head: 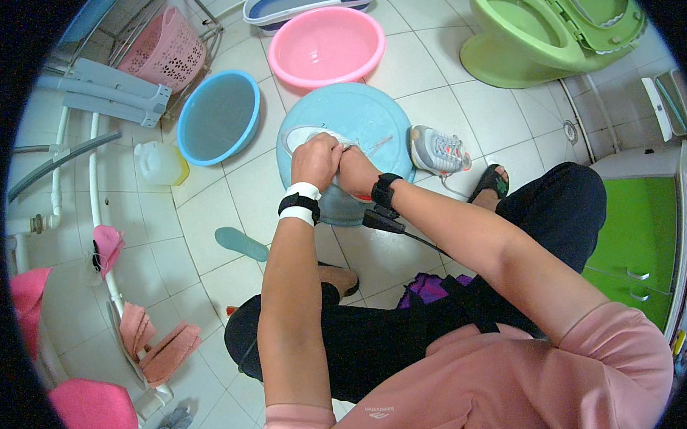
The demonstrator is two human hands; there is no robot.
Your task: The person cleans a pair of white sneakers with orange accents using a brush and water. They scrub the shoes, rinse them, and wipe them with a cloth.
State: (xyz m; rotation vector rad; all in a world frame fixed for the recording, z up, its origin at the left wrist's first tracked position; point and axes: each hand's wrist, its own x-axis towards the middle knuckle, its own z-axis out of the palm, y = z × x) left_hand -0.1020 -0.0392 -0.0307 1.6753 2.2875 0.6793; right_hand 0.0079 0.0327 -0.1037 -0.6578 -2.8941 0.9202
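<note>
A pale sneaker point(295, 138) lies on a round light-blue plastic surface point(368, 108), a stool top or an upturned basin. My left hand point(314, 161) is closed on the sneaker's upper. Pressed against it, my right hand point(358, 171) has its fingers curled at the same spot, where the laces are. A loose lace end point(382, 145) sticks out to the right over the blue surface. My hands cover most of the shoe's middle, so what each fingertip pinches is hidden. A second grey-and-white sneaker point(439, 149) with orange accents rests just right of the blue surface.
A blue basin point(221, 116) of dark water stands left, near a jug point(161, 163) with yellow liquid. Beyond are a pink basin point(326, 48) and a green toilet point(519, 32). A teal insole point(241, 245) lies on the tiled floor. A cable point(424, 243) hangs from my right wrist strap.
</note>
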